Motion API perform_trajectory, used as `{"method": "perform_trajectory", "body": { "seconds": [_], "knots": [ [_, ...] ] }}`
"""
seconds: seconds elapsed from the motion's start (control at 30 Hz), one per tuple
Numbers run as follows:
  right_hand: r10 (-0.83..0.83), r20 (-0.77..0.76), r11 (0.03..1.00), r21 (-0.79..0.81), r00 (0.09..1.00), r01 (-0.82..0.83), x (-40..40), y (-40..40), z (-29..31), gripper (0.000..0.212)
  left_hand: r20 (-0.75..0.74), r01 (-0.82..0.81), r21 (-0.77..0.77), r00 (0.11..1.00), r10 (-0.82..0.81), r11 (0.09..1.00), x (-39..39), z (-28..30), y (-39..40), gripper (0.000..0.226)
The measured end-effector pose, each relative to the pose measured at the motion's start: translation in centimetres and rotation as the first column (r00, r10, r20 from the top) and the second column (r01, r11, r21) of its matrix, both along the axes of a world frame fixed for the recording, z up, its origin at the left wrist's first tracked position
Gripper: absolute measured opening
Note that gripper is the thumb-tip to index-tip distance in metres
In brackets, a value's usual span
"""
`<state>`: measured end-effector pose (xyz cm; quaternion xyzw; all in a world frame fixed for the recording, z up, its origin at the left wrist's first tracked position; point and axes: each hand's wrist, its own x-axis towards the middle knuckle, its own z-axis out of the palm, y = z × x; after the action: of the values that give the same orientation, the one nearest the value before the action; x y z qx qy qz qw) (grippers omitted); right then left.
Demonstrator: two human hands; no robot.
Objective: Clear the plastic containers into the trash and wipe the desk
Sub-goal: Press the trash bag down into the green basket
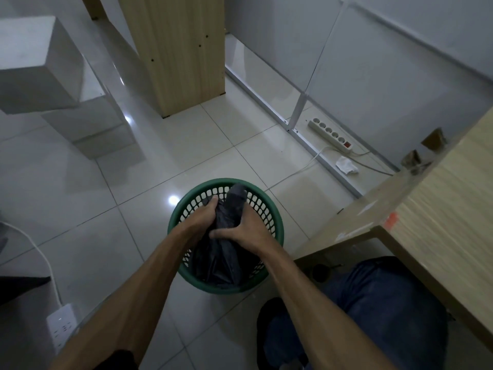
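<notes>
Gripping a dark bag [226, 252] in the green basket [277, 217], both hands' fingers [213, 202] hide its contents.

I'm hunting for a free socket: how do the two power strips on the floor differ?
The power strip by the wall frame is long, with one row of round sockets and a red switch at its end; the power strip at lower left is shorter and blockier, with slot-type sockets and no switch visible. The first lies in full view; the second is partly hidden by the left forearm. Both are white, with white cables.
</notes>
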<state>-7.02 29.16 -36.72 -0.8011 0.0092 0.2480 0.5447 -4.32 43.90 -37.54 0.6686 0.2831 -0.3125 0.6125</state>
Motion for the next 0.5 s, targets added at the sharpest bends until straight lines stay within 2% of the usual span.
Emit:
{"method": "perform_trajectory", "body": {
  "seconds": [0.13, 0.23, 0.37, 0.43, 0.5],
  "knots": [
    [0.146, 0.239, 0.989, -0.047, 0.96, -0.138, -0.6, -0.7, -0.2, 0.074, 0.002, 0.216, 0.061, 0.976, -0.217, 0.974, 0.9, -0.9, 1.5, 0.046],
    [0.269, 0.352, 0.96, -0.178, 0.896, -0.218, -0.7, -0.8, 0.3, 0.06, 0.011, 0.241, 0.119, 0.97, -0.244, 0.963, 1.0, -0.4, 1.5, 0.035],
    [0.449, 0.51, 0.883, -0.38, 0.734, -0.277, -1.1, -1.4, 0.5, 0.032, -0.119, 0.234, 0.13, 0.968, -0.219, 0.963, 1.2, -1.1, 2.3, 0.062],
    [0.458, 0.543, 0.88, -0.39, 0.704, -0.271, -1.4, -1.7, 0.5, 0.026, -0.145, 0.208, 0.048, 0.969, -0.199, 0.977, 1.1, -0.9, 2.2, 0.069],
    [0.438, 0.548, 0.889, -0.382, 0.713, -0.253, -1.6, -2.1, 0.4, 0.025, -0.152, 0.188, -0.071, 0.968, -0.197, 0.98, 0.7, 0.1, 1.8, 0.074]
  ]
}}
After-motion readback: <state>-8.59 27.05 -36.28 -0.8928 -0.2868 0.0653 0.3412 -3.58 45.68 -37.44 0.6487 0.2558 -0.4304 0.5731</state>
